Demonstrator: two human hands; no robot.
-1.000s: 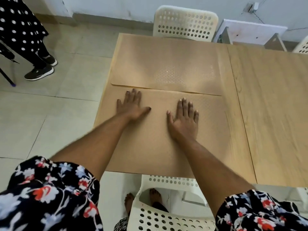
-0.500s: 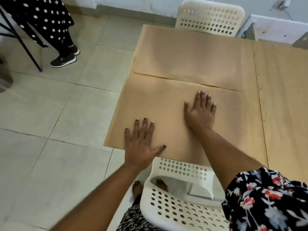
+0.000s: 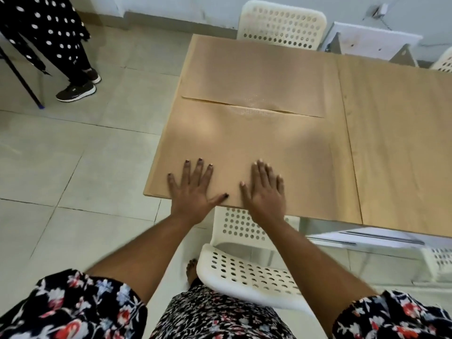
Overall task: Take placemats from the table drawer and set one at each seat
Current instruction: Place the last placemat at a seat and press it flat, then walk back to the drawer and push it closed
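Note:
Two tan placemats lie on the wooden table (image 3: 396,143). The near placemat (image 3: 244,148) covers the table's front left part, and its far edge overlaps the far placemat (image 3: 256,77). My left hand (image 3: 193,189) and my right hand (image 3: 265,192) both lie flat with straight, spread fingers on the near placemat at its front edge. The near placemat bulges slightly along its far edge.
A white perforated chair (image 3: 244,267) stands right in front of me, tucked under the table edge. Another white chair (image 3: 281,23) stands at the far side. A person in polka-dot clothing and black shoes (image 3: 75,90) stands on the tiled floor at the upper left.
Both hands slid back across the near placemat toward its front edge, the left first, then the right. The view shifted back and to the right.

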